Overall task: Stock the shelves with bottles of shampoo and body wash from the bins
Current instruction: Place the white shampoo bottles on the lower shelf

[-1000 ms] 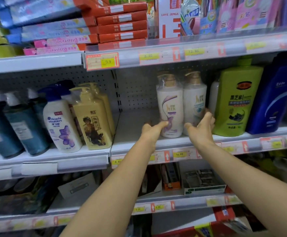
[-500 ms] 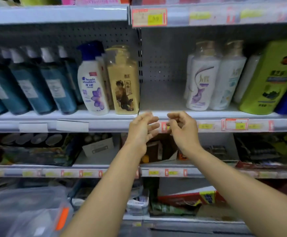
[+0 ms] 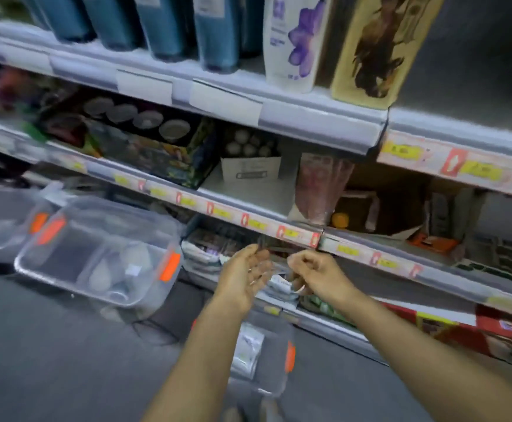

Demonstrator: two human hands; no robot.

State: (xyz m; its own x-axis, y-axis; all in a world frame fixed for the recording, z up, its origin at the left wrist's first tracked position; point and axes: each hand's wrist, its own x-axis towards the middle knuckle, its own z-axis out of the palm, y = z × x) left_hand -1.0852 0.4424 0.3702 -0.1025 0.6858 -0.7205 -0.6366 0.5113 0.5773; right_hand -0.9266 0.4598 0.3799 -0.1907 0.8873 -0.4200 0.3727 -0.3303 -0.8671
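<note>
Hands dropping off shelf edge (image 3: 309, 124) twd clear bin (image 3: 267, 373) — left hand (image 3: 244, 277) relaxed, empty; right hand (image 3: 317, 274) loosely curled, gripping nothing.

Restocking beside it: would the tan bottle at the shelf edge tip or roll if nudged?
Probably tippable: the tan bottle stands upright near the shelf lip. Its flat front suggests it wouldn't roll. Fill level isn't visible, so weight is unclear.

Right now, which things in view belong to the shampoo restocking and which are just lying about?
Job: clear bin holding pale bottles; nearer bin; teal bottles, white bottle and yellow bottle on the upper shelf.
Lying about: white carton; box of round cups; red boxes.
</note>
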